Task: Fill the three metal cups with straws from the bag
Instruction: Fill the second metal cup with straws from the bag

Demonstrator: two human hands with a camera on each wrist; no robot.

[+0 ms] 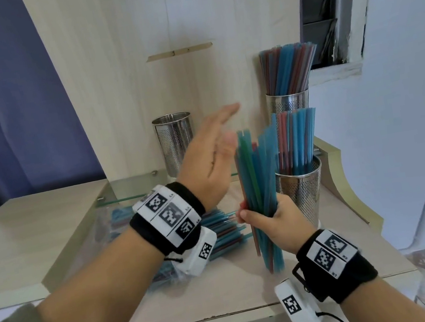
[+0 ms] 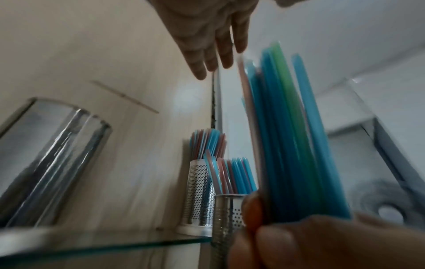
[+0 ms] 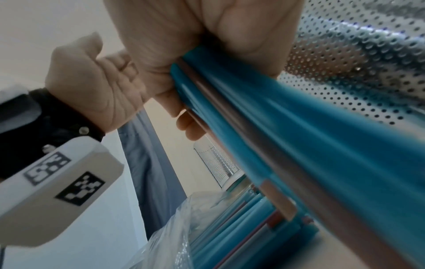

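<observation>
two of the three cups already hold straws; the empty cup (image 1: 175, 141) stands at about ten o'clock from the bundle of straws (image 1: 257, 181). the right hand (image 1: 274, 220) is wrapped round the bundle low down, its long axis upright and its lower ends just above the tabletop (image 1: 48, 230). the left hand (image 1: 211, 161), flat with straight fingers and holding nothing, sits between bundle and empty cup, so nearer to it. the straws are thin, mostly blue, with some green and red.
</observation>
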